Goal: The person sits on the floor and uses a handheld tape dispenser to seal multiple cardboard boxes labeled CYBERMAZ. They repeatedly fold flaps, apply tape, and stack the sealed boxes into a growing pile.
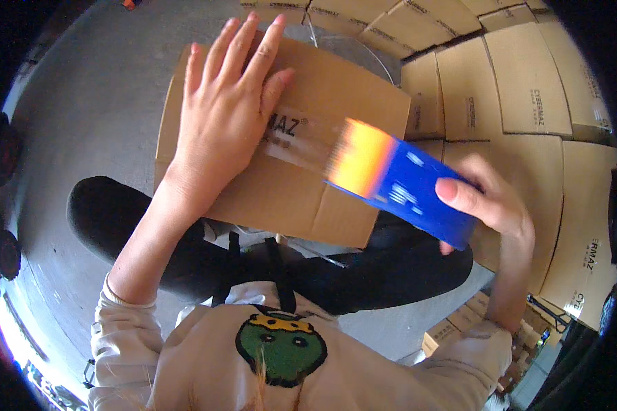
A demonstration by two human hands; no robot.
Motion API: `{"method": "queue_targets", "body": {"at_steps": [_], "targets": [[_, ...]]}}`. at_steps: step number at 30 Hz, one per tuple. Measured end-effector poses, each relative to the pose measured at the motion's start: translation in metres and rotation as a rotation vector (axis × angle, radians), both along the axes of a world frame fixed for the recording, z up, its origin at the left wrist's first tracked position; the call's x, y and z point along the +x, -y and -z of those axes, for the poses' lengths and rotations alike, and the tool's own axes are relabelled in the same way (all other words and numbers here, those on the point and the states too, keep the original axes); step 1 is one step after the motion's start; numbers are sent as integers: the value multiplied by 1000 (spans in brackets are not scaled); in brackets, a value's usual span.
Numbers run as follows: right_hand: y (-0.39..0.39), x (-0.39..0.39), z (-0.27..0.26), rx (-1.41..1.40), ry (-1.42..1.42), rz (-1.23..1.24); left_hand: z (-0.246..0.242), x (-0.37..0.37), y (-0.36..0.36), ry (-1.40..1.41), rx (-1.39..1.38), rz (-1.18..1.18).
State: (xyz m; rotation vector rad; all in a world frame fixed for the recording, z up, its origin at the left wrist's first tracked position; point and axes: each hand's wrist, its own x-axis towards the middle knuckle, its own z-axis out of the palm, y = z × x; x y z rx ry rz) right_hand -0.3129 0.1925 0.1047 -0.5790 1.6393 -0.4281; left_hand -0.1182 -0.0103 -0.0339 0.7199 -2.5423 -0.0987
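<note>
A closed cardboard carton [288, 190] sits in front of my folded legs, with printed writing on top and a clear tape strip along its middle. My left hand [226, 108] rests palm down on the carton's far left part, fingers spread, holding nothing. My right hand [488, 200] grips a flat blue and orange printed box [411, 180] by its blue end, thumb on the upper face. The orange end hangs over the right part of the carton and is blurred. Whether it touches the carton, I cannot tell.
Stacked cardboard cartons [524, 87] with printed writing stand on the right and far side. Smaller cartons [442, 334] lie at the lower right. Grey concrete floor [92, 118] stretches to the left. A thin pale cord [380, 59] runs behind the carton.
</note>
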Motion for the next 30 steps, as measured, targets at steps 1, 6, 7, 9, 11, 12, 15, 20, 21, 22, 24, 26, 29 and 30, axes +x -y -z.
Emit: {"method": "queue_targets", "body": {"at_steps": [1, 6, 7, 9, 11, 12, 15, 20, 21, 22, 24, 26, 29, 30], "targets": [[-22, -14, 10, 106, -86, 10, -17, 2, -1, 76, 51, 3], [-137, -77, 131, 348, -416, 27, 3, -4, 11, -75, 40, 87], [-150, -83, 178, 330, -449, -14, 2, -10, 6, -81, 127, 95], [-117, -69, 206, 275, -443, -58, 0, -14, -7, -72, 288, 68], [-79, -35, 234, 14, -530, -27, -6, -17, -15, -68, 280, 74], [-76, -26, 247, -44, -610, -32, -7, -19, -14, -78, 291, 86], [-44, -3, 233, 121, -769, -114, 2, -21, 6, -97, 235, 77], [-29, 46, 254, -73, -1026, 190, -7, 9, 25, -85, 444, 83], [-23, 58, 243, -105, -944, 307, -2, 21, 35, -127, 455, 104], [-27, 63, 248, -249, -959, 453, 2, 29, 41, -247, 479, 214], [-40, 62, 258, -384, -933, 669, 12, 46, 53, -279, 727, 83], [-32, 80, 241, -414, -710, 884, 0, 79, 66, -163, 1029, -138], [0, 111, 186, -622, -548, 900, -25, 114, 75, 12, 1452, -213], [14, 121, 176, -699, -537, 843, -21, 120, 76, -4, 1414, -251]]}}
